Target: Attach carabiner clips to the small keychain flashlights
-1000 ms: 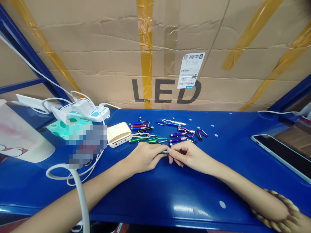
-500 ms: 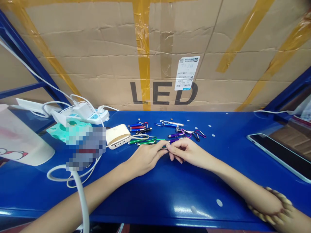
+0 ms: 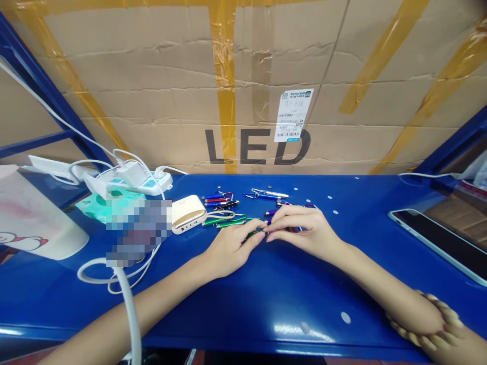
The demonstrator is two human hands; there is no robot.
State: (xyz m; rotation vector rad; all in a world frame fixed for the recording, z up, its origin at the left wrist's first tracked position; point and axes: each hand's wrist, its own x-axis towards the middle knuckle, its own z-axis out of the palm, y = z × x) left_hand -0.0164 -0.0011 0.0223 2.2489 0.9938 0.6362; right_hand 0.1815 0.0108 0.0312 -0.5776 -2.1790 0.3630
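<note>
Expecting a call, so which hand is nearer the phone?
Right. The right hand is left of the phone; the left hand is farther left, beyond the right hand.

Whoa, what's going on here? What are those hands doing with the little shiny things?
A person is holding a small green tube in the left hand. The fingertips of the right hand are right by its end, but whether they grip it is hard to tell. More coloured tubes lie just beyond the hands on the blue table. A white power bank sits to the left, and a phone lies to the right.
</note>
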